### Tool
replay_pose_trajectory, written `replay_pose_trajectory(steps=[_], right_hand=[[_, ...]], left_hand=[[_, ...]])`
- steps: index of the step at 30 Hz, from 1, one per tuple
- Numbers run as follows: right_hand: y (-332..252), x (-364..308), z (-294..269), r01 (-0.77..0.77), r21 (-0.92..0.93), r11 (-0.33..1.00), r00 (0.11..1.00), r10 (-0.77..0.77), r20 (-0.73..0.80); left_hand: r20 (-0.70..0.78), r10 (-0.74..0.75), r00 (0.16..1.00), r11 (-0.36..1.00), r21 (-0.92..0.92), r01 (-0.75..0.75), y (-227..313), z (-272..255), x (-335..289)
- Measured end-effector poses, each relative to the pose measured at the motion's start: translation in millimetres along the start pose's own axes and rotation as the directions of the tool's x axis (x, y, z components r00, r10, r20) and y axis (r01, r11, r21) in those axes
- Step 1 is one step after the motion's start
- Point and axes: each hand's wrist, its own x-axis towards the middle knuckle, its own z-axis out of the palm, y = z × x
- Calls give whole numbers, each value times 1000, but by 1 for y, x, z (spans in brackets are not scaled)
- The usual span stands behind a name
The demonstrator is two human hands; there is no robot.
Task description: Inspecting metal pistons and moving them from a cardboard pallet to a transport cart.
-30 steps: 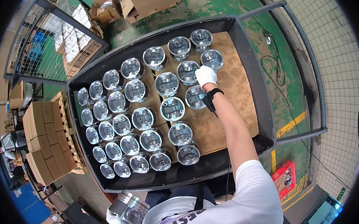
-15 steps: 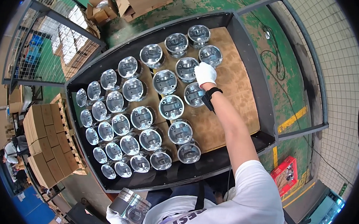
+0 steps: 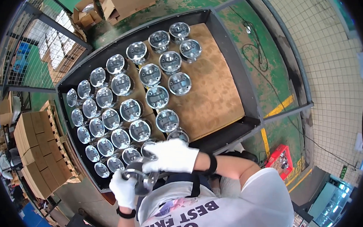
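Observation:
Close to my body, at the near edge of a dark metal bin [image 3: 246,129], I hold a shiny metal piston [image 3: 144,184]. My left hand [image 3: 123,189], in a white glove, is closed around its left side. My right hand [image 3: 172,155], gloved the same way, reaches across from the right with its fingers curled over the piston's upper right side. Glove and fingers cover part of the piston. Several more pistons [image 3: 143,130] stand in rows in the bin, crowns up, on brown cardboard [image 3: 209,90]. My right hand partly hides the nearest ones.
Cardboard cartons [image 3: 40,147] are stacked on a pallet at the left. Open boxes [image 3: 129,4] lie beyond the bin. A mesh cage [image 3: 41,44] stands far left. On the right are a metal rail [image 3: 293,49], a floor cable [image 3: 256,51] and a red crate [image 3: 280,162].
My right hand has come back from the pistons at the bin's far side to the piston in my left hand. My left hand has risen slightly. The view has shifted.

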Motion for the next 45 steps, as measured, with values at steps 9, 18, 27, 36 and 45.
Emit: replay_pose_trajectory(steps=[9, 18, 27, 36, 45], right_hand=[[26, -31, 87, -213, -127, 969, 872, 130, -471], [105, -76, 28, -389, 26, 921, 734, 327, -595], [254, -47, -78, -256, 493, 831, 408, 556, -724], [311, 13, -116, -330, 625, 707, 314, 707, -634], [338, 56, -127, -353, 631, 691, 369, 723, -585]], left_hand=[[203, 299, 932, 903, 254, -345, 62, 48, 17], [203, 454, 867, 887, -197, -418, 95, 46, 14], [172, 253, 952, 946, -248, -207, 14, 8, 8], [193, 32, 981, 962, -272, 22, -37, 2, -17], [233, -148, 961, 956, -214, 199, -39, -5, -24]])
